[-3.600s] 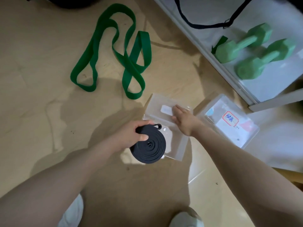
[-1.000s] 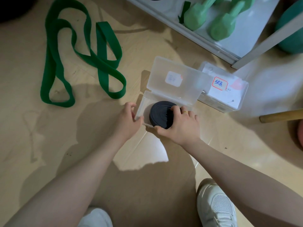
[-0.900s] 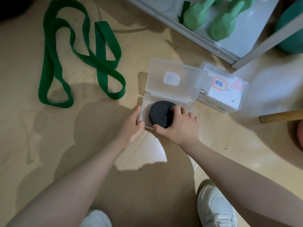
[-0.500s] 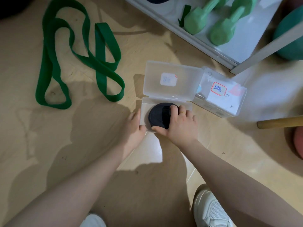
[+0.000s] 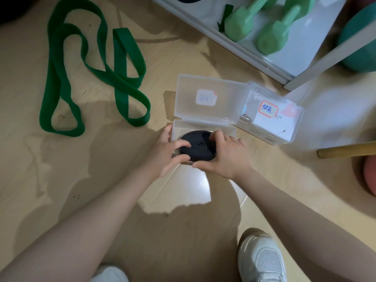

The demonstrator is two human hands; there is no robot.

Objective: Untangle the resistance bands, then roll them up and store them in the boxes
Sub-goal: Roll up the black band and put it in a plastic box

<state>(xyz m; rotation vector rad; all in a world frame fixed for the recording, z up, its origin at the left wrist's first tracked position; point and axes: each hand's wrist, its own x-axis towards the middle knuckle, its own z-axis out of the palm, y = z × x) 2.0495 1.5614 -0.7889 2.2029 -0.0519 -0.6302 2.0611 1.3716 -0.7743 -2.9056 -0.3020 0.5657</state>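
A black resistance band rolled into a flat coil (image 5: 198,146) lies in the base of a clear plastic box (image 5: 203,124) on the floor, whose lid (image 5: 211,98) stands open behind it. My left hand (image 5: 165,153) curls round the coil's left side, thumb on its front edge. From the right, my right hand (image 5: 225,156) grips the coil, fingers on top and thumb at its near rim. A green resistance band (image 5: 114,78) lies loose in loops on the floor at upper left. A second clear box with a red-bordered label (image 5: 272,117) sits closed to the right.
A white low shelf (image 5: 254,49) at the top holds two green dumbbells (image 5: 274,31). A teal ball (image 5: 358,41) and a wooden stick (image 5: 345,151) are at right. My white shoe (image 5: 262,259) stands at the bottom right on the tan floor.
The coil went from my left hand into the open box. My left hand has moved from the box's left wall onto the coil, so both hands now hold it.
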